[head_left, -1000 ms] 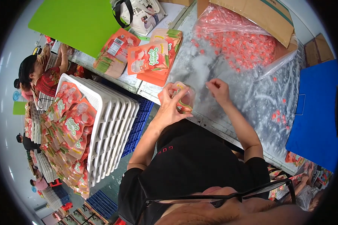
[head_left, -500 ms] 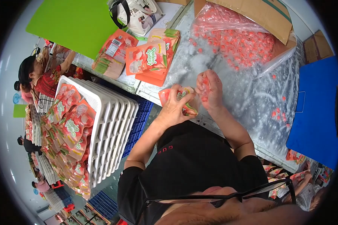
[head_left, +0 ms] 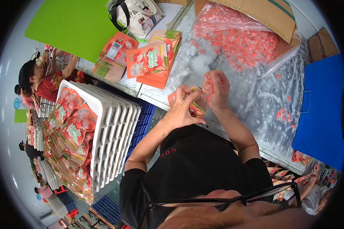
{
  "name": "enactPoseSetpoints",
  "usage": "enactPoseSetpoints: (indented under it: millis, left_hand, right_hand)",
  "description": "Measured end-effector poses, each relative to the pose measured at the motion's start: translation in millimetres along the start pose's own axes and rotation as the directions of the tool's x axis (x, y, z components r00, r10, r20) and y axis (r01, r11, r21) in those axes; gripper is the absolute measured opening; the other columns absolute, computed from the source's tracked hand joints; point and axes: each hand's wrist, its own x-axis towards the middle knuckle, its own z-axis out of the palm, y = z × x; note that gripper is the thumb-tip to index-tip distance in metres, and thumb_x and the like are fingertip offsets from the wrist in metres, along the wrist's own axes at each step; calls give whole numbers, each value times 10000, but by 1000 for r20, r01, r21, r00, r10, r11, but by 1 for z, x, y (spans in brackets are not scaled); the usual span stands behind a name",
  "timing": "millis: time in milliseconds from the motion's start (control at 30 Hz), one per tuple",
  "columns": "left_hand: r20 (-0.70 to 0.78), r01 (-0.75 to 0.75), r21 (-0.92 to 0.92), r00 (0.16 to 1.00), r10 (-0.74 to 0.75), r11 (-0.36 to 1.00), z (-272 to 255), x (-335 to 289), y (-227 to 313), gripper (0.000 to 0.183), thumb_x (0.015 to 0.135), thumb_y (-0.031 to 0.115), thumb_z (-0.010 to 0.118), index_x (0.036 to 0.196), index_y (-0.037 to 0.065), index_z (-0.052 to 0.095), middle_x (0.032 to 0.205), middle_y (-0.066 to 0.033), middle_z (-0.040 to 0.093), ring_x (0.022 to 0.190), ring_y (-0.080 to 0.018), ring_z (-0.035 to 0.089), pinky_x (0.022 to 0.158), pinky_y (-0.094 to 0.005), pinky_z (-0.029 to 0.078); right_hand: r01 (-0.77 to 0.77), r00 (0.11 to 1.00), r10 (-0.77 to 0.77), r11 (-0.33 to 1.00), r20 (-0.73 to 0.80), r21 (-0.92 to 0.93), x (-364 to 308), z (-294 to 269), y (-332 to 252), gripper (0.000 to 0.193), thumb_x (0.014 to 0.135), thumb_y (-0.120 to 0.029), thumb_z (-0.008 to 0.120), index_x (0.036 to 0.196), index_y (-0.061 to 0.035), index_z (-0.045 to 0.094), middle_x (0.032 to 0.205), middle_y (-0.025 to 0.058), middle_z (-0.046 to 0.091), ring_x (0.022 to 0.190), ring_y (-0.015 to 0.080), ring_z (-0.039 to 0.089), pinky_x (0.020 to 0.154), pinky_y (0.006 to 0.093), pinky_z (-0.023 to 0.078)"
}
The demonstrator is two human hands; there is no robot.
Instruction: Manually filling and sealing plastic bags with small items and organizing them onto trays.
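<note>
My left hand [head_left: 180, 110] grips a small red and tan candy pouch [head_left: 197, 109] near the table's front edge, fingers bent over its top. Just right of the pouch mouth, my right hand [head_left: 218, 91] is raised with curled fingers, closed around several red wrapped candies [head_left: 208, 86]. Whether the two touch is hard to tell. Beyond them a large heap of the same red candies [head_left: 252, 45] fills a clear plastic bag [head_left: 233, 19] in an opened cardboard box [head_left: 269, 13]. Flat red pouches [head_left: 148, 61] lie stacked to the left of my hands.
Left of me stands a stack of white crates [head_left: 116, 129], its top one heaped with pouches [head_left: 70, 133]. A white bag [head_left: 139, 17] and a green board [head_left: 72, 26] are at the back left, a blue panel [head_left: 321, 114] at the right. Loose candies [head_left: 283, 114] dot the metal table [head_left: 252, 103]. Other people work at the left.
My left hand and the pouch have shifted slightly right, closer to my right hand. The right hand has moved a little right and stays closed on the candies.
</note>
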Motion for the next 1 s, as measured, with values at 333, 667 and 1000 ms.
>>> enactPoseSetpoints:
  millis: [333, 667, 1000]
  left_hand:
    - [225, -9, -58, 974, 22, 998, -15, 10, -2, 739, 750, 374, 844, 1378, 144, 530, 1242, -175, 326, 1221, -377, 409, 1077, -452, 404]
    - [296, 5, -64, 955, 14, 998, -13, 7, -4, 651, 797, 171, 794, 1386, 153, 519, 1272, -153, 332, 1220, -332, 467, 1070, -437, 426]
    - [382, -42, 264, 922, -64, 963, 35, -4, -30, 836, 694, 379, 859, 1431, 241, 489, 1517, -232, 262, 1455, -525, 169, 1142, -600, 328]
  right_hand:
    - [-133, 990, 138, 984, -37, 118, -7, -13, -2, 189, 1031, -216, 547, 903, -77, 546, 792, 22, 533, 581, 65, 448, 465, 211, 340]
    - [-222, 973, 230, 958, -24, 179, -9, -24, 7, 255, 1032, -315, 534, 898, -98, 530, 783, 24, 522, 583, 80, 440, 464, 217, 339]
    - [-333, 894, 379, 919, -239, 213, -13, -76, 13, 260, 1014, -341, 563, 881, -121, 529, 725, -3, 508, 554, 74, 433, 450, 203, 312]
